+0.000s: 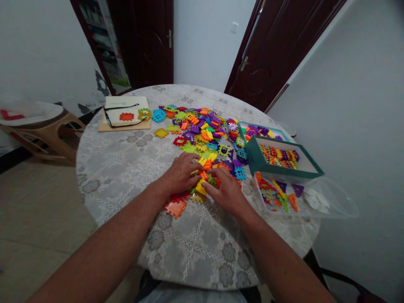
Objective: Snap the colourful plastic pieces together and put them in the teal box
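My left hand (181, 173) curls its fingers around the left side of a small cluster of yellow and orange plastic building blocks (204, 174) near the front of a heap. From the other side, my right hand (226, 190) closes on the same cluster, thumb and forefinger at its orange and yellow pieces. Fingers partly hide how these blocks join. Beneath and around both hands lie flat, notched plastic tiles, among them a clear orange tile (176, 208) below the left hand. The colourful heap of tiles and blocks (202, 130) spreads beyond the fingertips.
A patterned cloth covers the round table (120, 168). Eyeglasses (109, 122) and a few tiles lie on a board (126, 101) at the far left. On the right stand a green box (285, 170) of joined pieces and a clear plastic tub (296, 210) with more pieces.
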The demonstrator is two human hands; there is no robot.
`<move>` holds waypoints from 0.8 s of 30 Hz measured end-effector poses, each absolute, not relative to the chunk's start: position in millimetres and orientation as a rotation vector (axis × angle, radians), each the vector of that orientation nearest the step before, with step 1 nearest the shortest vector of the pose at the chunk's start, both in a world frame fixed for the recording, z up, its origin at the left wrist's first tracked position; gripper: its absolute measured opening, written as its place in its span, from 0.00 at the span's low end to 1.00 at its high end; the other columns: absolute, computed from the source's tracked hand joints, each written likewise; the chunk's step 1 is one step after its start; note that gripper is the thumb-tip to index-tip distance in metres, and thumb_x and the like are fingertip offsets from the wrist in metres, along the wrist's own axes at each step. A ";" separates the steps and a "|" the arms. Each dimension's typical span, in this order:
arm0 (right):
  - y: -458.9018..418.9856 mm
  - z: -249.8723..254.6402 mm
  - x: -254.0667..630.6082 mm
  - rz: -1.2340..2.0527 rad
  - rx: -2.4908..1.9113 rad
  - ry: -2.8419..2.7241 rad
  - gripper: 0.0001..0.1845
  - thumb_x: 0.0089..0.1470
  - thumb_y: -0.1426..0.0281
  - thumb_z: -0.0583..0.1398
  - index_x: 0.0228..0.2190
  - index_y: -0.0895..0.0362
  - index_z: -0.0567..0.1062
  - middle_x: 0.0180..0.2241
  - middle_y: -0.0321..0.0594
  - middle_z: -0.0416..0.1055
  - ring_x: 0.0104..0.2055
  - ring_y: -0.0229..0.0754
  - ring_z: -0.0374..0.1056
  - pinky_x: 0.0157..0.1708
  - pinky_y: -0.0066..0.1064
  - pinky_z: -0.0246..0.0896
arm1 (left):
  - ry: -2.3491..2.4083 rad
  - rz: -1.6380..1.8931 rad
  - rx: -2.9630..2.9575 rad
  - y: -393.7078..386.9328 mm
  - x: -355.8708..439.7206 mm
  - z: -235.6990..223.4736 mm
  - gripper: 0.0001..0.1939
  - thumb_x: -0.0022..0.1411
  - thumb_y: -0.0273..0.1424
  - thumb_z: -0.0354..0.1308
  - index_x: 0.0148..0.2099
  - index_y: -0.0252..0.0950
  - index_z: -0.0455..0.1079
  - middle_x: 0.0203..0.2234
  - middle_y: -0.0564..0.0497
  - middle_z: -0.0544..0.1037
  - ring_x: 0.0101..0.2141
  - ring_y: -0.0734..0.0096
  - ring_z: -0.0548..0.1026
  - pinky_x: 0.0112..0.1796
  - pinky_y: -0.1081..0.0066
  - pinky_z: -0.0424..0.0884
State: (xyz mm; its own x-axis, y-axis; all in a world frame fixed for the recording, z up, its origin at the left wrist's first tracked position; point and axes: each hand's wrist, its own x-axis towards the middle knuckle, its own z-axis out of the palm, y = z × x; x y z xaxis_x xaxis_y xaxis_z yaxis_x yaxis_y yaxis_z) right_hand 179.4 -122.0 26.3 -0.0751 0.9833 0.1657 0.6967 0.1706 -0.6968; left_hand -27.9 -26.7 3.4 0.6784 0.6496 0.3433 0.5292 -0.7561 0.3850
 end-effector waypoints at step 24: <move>-114.8 4.5 177.0 0.388 -1.394 -2.064 0.19 0.61 0.76 0.60 0.53 0.55 0.75 0.54 0.49 0.76 0.58 0.50 0.71 0.60 0.44 0.66 | 0.858 0.707 2.648 -23.4 -29.6 -1.3 0.04 0.69 0.33 0.60 0.45 0.40 0.74 0.56 0.43 0.75 0.58 0.52 0.71 0.59 0.51 0.68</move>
